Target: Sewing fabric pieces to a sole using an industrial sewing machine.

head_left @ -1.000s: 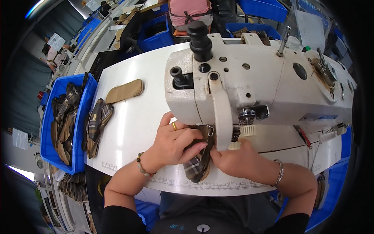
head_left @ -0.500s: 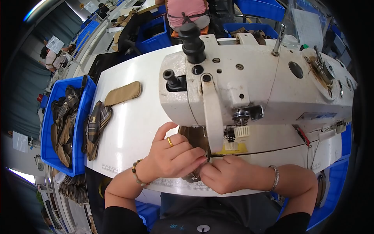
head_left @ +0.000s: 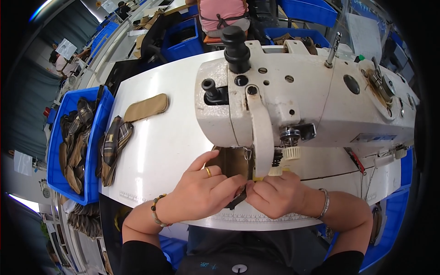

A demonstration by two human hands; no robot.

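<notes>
A brown fabric piece (head_left: 228, 161) lies beneath the head of a white sewing machine (head_left: 308, 98), beside the needle area. The near end of the fabric bends up dark between my hands. My left hand (head_left: 206, 191), with a gold ring and a beaded bracelet, presses its curled fingers and thumb on the cloth's near part. Close against it, my right hand (head_left: 275, 195) pinches the fabric's right edge, just in front of the presser area. The fingertips of both hands nearly meet. The needle itself is hidden behind the machine's lever and my fingers.
On the white table (head_left: 160, 151) at left lie a rounded tan fabric piece (head_left: 146, 107) and some plaid pieces (head_left: 113, 146). A blue bin (head_left: 54, 172) of fabric pieces stands beyond them. A ruler strip (head_left: 275, 219) runs along the near edge. A person in pink (head_left: 223, 13) sits behind.
The fabric has slid farther under the machine, its near end now shorter. My right hand has moved forward with it and slightly right. The view has shifted a little.
</notes>
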